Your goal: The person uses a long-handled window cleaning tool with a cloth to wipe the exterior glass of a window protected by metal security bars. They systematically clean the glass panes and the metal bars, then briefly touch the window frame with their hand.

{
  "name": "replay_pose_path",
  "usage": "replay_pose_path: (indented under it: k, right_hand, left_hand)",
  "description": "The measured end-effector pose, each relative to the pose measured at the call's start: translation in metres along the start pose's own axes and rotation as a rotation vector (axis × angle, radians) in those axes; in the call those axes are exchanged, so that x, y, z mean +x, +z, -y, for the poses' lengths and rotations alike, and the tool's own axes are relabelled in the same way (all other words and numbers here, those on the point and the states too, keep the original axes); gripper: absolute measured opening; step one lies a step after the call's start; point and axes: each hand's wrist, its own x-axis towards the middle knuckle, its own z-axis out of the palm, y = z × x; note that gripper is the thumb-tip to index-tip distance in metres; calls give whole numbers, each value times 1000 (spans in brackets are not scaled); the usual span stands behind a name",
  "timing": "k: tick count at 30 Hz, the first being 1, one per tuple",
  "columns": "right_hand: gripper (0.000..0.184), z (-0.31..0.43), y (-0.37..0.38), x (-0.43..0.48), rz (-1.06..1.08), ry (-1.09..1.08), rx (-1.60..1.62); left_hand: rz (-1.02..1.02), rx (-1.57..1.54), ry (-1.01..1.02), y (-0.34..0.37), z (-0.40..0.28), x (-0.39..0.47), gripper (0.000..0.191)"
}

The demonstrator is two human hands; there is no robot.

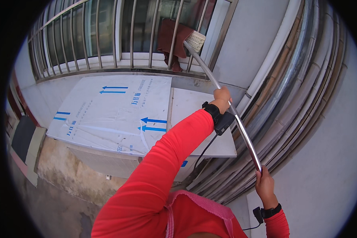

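Observation:
My left hand (222, 97) grips a shiny metal pole (243, 131) partway along its length. Lower down, my right hand (264, 183) is closed around the pole's near end. The pole slants up and to the left towards a window behind metal bars. At its far end is a cream-coloured perforated plastic head (195, 41), with a dark red cloth (174, 37) draped over its left side. The cloth lies at the window bars (153, 35), and part of it hangs down towards the sill. Whether it touches the glass (138, 32) I cannot tell.
Below the window, a sheet-covered top (113, 104) with blue arrows lies over an air-conditioner outdoor unit (104, 160). Bamboo poles (297, 86) and a white pipe (263, 68) lean along the right wall. A dark mat (23, 138) is at the far left.

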Motion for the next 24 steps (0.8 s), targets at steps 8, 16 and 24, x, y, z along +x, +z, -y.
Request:
replay_pose_path:
  k: [8,16,24]
  right_hand:
    - [34,-20,-6,32,-188,-79,-214]
    - [45,-33,-135,89,-524,-212,-687]
    - [63,-36,-208,144,-579,-310,-852]
  left_hand:
    - [-14,-66,5,26,2,3,15]
    - [389,-507,-197,102,-67,-25,10]
    - [408,-607,-171,148,-105,-50,8]
